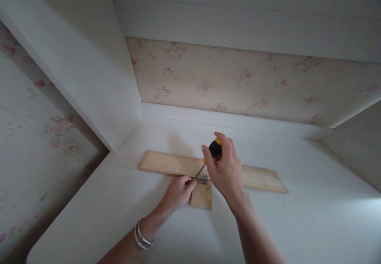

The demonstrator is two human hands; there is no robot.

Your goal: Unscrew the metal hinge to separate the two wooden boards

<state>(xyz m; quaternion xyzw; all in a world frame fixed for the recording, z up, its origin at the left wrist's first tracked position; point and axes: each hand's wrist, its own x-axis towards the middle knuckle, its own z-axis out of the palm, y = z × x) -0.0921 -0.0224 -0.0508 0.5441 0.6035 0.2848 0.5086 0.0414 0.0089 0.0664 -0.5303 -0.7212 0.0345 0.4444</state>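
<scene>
The screwdriver (212, 156), with a black and yellow handle, is wrapped in the grip of the right hand (224, 169), fingers closed around the handle; its thin shaft slants down and to the left, the tip meeting a small metal hinge (202, 180). The hinge lies where a long wooden strip (166, 163) joins a short wooden piece (203, 197). The long strip lies across the middle of the white table (297, 224), roughly parallel to its far edge and well short of it; the short piece juts from it toward the near edge. The left hand (177, 192) rests on the table just left of the short piece, its fingertips pinched narrowly at the left end of the hinge, right by the screwdriver tip; what they pinch is too small to tell. Two silver bangles (142, 237) circle the left wrist.

Along the far edge of the table runs a white ledge, and above it a back wall (238, 77) papered in pale cream with small pink flowers. A white side panel (89, 69) rises from the far left corner. Floral paper of the same kind shows beyond the left edge. No brand, label or writing can be read anywhere.
</scene>
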